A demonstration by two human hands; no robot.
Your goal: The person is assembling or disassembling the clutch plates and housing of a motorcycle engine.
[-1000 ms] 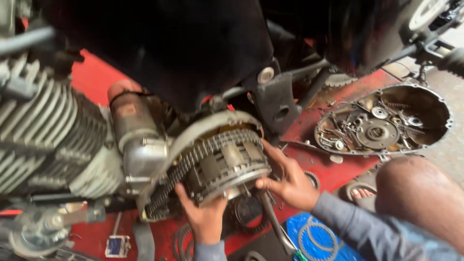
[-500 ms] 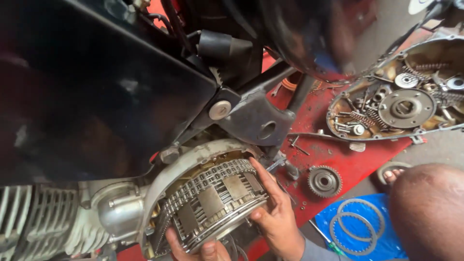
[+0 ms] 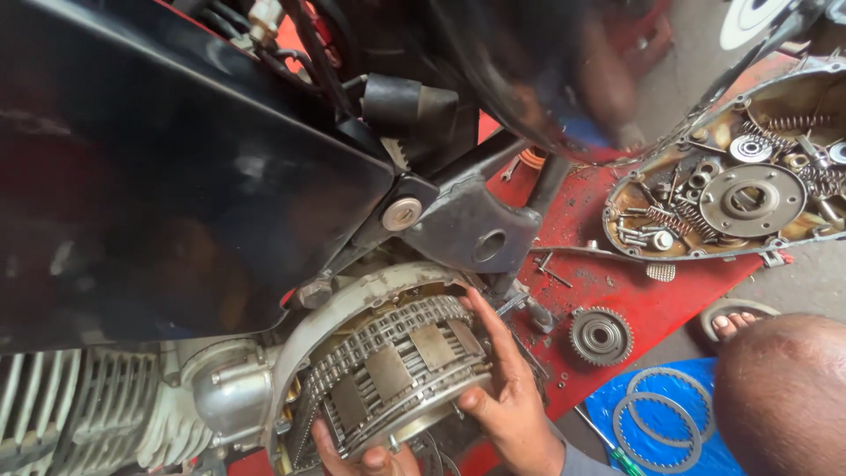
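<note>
Steel clutch basket (image 3: pixel 397 370) gripped between left hand (image 3: pixel 357 457), right hand (image 3: pixel 507 392).

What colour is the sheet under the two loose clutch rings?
Blue sheet, under the clutch rings; head view.

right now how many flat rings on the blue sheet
2: one ring nearer the red mat, the other ring below it, overlapping, on the blue sheet. A knee may hide more.

My right hand (image 3: pixel 507 397) is on the right of the clutch basket (image 3: pixel 397 375), my left hand (image 3: pixel 357 457) at its near edge. A sprocket (image 3: pixel 600 336) lies right, the engine cover (image 3: pixel 736 194) farther right.
</note>
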